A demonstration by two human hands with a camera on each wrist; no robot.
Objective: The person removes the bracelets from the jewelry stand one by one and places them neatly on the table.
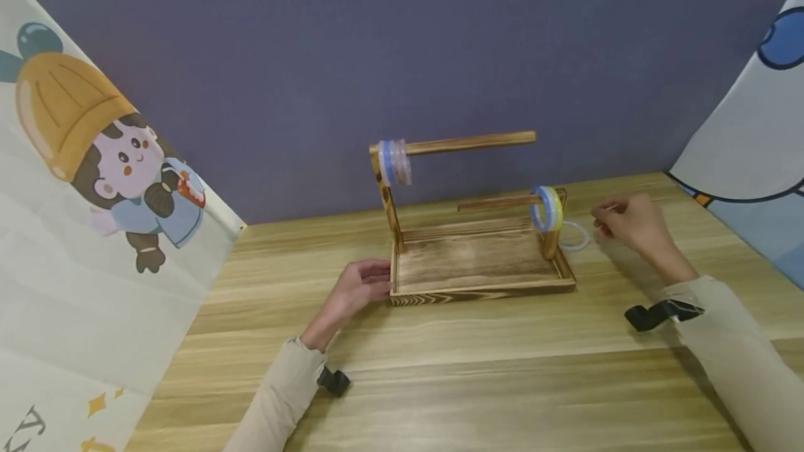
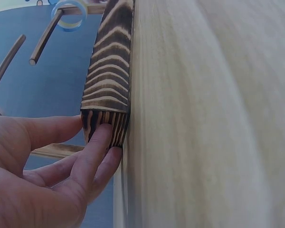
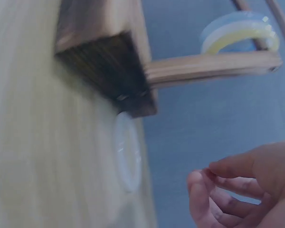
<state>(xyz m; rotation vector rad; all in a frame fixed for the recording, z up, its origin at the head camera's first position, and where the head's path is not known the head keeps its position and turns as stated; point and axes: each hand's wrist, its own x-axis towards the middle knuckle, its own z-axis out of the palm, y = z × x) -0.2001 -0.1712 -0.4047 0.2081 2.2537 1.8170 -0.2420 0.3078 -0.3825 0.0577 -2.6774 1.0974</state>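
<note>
A wooden rack (image 1: pixel 477 293) with a tray-like base and two rods stands on the table. My left hand (image 1: pixel 361 286) is at the base's left end; in the left wrist view its fingertips (image 2: pixel 102 130) touch the striped end face, the thumb at the upper corner. Clear and blue rings (image 1: pixel 394 162) hang at the inner end of the upper rod. A blue and a yellow ring (image 1: pixel 546 209) hang on the lower rod near its post. My right hand (image 1: pixel 634 223), loosely curled with thumb and forefinger tips together, hovers empty right of a whitish ring (image 3: pixel 128 152) beside the base.
The wood-grain table (image 1: pixel 477 382) runs up to a dark blue-grey panel (image 1: pixel 402 54) behind the rack. Printed cloths stand at the left (image 1: pixel 94 284) and right (image 1: pixel 754 152). A black wrist mount (image 1: pixel 662 314) is on the right sleeve.
</note>
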